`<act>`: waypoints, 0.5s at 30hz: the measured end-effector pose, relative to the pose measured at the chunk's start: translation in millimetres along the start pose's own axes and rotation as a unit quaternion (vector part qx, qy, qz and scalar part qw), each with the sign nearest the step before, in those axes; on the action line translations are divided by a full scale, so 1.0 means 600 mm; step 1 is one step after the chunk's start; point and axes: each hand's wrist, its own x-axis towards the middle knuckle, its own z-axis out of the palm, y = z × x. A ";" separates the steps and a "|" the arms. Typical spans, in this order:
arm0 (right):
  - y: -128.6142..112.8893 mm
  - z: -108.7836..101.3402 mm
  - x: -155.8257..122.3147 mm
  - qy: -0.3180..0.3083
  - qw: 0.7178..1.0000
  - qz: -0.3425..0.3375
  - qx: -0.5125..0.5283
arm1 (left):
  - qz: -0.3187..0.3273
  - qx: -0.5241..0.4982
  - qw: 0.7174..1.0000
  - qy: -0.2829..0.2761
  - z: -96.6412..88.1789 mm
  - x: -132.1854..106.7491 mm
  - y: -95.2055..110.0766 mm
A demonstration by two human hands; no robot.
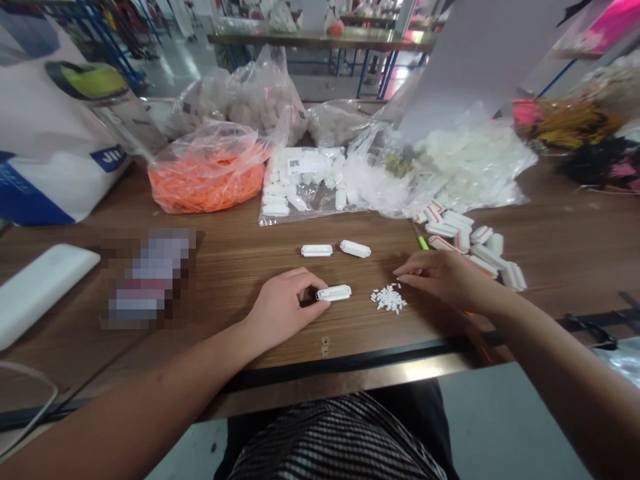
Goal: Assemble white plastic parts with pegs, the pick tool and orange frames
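My left hand point(283, 305) rests on the wooden table point(240, 267) with thumb and fingers pinched on a small white plastic connector point(334, 293). My right hand point(440, 277) lies palm down, fingertips pressed together just above a little heap of tiny white pieces point(389, 299); whether it holds one I cannot see. Two more white connectors point(317, 251) point(355, 249) lie farther back on the table.
A pile of finished white and orange-striped connectors point(467, 243) lies at right. Behind are a bag of orange parts point(210, 177), clear bags of white parts point(305, 180) point(465, 167), a white bag point(45, 133) and a white flat box point(37, 287) at left.
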 end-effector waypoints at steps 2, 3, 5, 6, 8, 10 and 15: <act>0.003 -0.002 0.004 -0.014 0.999 -0.041 -0.009 | -0.001 0.001 1.000 0.000 0.000 0.000 -0.001; 0.001 -0.004 0.006 -0.018 0.998 -0.056 -0.026 | -0.002 0.002 1.000 0.001 0.000 0.000 -0.001; -0.005 -0.007 0.010 -0.024 0.995 -0.070 -0.070 | -0.004 0.001 1.000 0.000 0.000 0.001 -0.001; -0.010 -0.008 0.011 -0.026 0.993 -0.074 -0.094 | -0.006 -0.001 1.000 0.000 -0.001 0.001 -0.001; -0.018 -0.010 0.012 -0.029 0.987 -0.073 -0.140 | -0.009 -0.006 1.000 0.001 -0.001 0.001 0.000; -0.024 -0.011 0.012 -0.032 0.984 -0.056 -0.164 | -0.010 -0.008 1.000 0.001 0.000 0.001 0.001; -0.026 -0.011 0.008 -0.030 0.990 0.074 -0.120 | -0.008 -0.001 1.000 -0.002 0.000 0.001 0.000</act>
